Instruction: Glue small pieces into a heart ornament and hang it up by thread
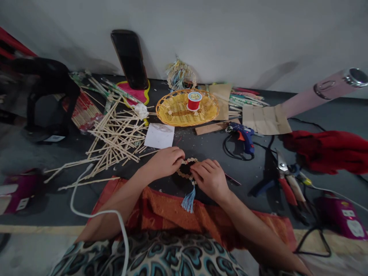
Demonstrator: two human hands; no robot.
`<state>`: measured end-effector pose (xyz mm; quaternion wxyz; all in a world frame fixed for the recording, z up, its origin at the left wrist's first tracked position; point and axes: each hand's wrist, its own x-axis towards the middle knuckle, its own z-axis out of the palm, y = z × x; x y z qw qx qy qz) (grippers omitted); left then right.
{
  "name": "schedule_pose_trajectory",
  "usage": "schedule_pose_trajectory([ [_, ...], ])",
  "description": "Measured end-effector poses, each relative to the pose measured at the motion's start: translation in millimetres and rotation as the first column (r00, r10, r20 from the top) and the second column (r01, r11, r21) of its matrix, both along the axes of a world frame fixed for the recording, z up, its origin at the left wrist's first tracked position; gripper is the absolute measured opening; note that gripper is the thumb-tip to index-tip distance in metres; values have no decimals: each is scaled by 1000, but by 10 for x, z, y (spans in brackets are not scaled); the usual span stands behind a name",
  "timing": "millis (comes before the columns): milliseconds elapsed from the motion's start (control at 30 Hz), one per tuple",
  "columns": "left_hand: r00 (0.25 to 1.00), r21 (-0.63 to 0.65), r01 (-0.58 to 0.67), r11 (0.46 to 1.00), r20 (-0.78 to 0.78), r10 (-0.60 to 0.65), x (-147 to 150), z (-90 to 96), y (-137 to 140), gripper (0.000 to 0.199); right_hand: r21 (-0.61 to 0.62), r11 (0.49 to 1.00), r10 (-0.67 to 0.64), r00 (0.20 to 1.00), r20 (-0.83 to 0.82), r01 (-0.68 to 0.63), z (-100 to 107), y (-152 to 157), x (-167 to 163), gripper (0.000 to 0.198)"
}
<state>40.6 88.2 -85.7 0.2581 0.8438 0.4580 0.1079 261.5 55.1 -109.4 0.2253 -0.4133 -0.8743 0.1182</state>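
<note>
Between my hands lies a small ring of pale beads, a beaded bracelet (184, 174), with a light blue tassel (188, 200) hanging toward me. My left hand (168, 161) pinches the upper left of the ring with thumb and forefinger. On the other side, my right hand (211, 179) has its curled fingers closed on the ring's right edge. The fingers cover part of the beads. Beside my right hand a thin pointed tool (233, 180) rests on the dark table. An orange cloth (172, 209) lies under my forearms.
A yellow wicker basket (165, 118) holds a red thread spool (194, 101). Loose sticks (115, 134) pile up at left, near white paper (160, 135). A blue glue gun (244, 137), pliers (287, 182), red cloth (330, 151) and pink bottle (324, 94) stand right. A phone (129, 57) leans behind.
</note>
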Motion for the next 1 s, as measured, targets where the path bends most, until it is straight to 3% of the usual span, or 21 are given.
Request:
schedule_pose_trajectory([
  [200,1000,-20,-14,1000,-13,14,30,-35,-1,14,-33,997,-68,997,-41,66,1,38,1,7],
  [833,997,9,-10,1000,-80,11,65,-53,-16,15,-42,996,79,993,-89,-83,-41,-17,-91,8],
  [1000,996,-9,-11,1000,-83,10,53,-51,-15,17,-43,999,-1,999,-50,-1,0,-22,-82,6],
])
